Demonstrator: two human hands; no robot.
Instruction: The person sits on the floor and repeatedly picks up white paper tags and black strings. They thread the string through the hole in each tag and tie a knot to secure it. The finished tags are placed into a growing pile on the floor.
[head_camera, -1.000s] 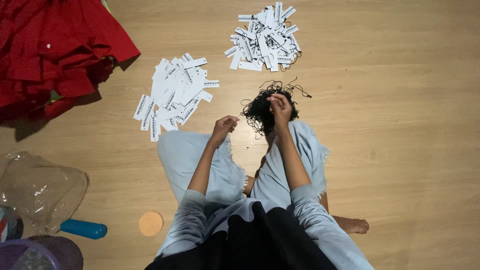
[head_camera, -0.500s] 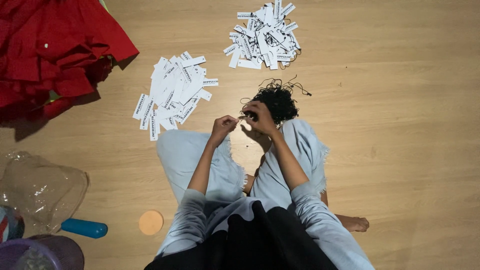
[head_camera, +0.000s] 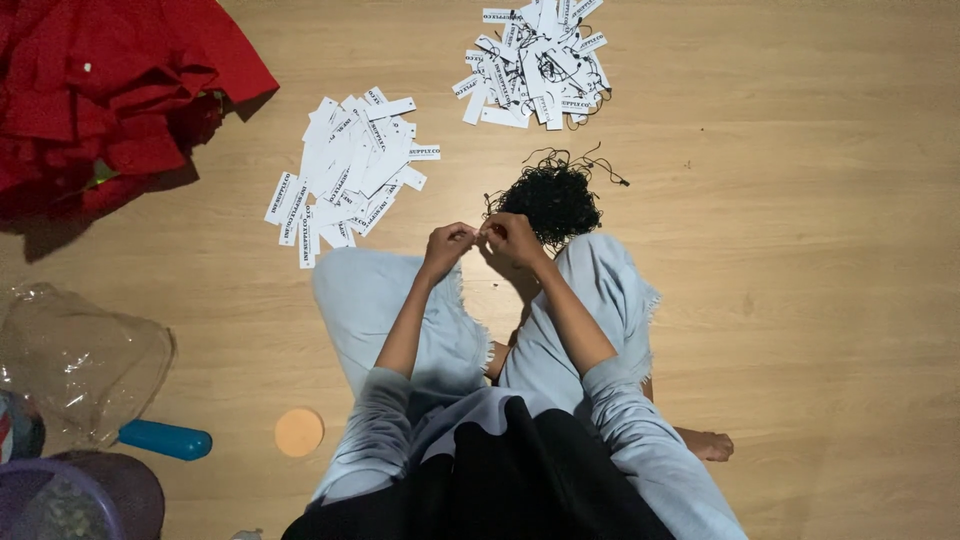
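Sat on the wooden floor (head_camera: 800, 300), left hand (head_camera: 447, 243) and right hand (head_camera: 510, 238) touching, both pinched on something too small to tell. Just beside a tangle of black strings (head_camera: 552, 200); plain white tags (head_camera: 348, 170) left of it, strung tags (head_camera: 535, 60) near the floor's far edge.

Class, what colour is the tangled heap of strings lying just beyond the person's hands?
Black: the heap of strings shows clearly in the head view.

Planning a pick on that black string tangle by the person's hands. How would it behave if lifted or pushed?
The black string tangle is probably floppy and light: thin curly loops, loose ends straying onto the wooden floor. Lifted, it would likely come up as a sagging clump, strands snagging. Pushed, it should deform and drag, not roll.
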